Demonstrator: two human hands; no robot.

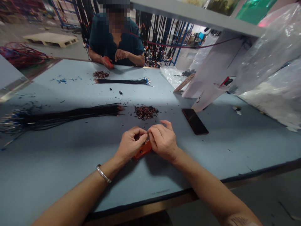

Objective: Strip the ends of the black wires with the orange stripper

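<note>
Both my hands meet over the middle of the table, fingertips almost touching. My left hand (133,141) pinches with thumb and forefinger; whatever lies in the pinch is too small to make out. Beside it, the fingers of my right hand (163,139) are closed, the little finger sticking out, and their contents are hidden. An orange-red tool (143,150) sits just under my hands, partly covered by them. Just beyond is a pile of small dark and copper-coloured bits (145,112). A long bundle of black wires (77,115) lies to the left.
A black phone (195,121) lies to the right, near a white cup-like holder (209,94). Across the table a co-worker (115,37) sits holding a red tool (107,62), behind a second wire bundle (122,81) and another pile of bits (101,74). Clear plastic sheeting (270,62) hangs at right.
</note>
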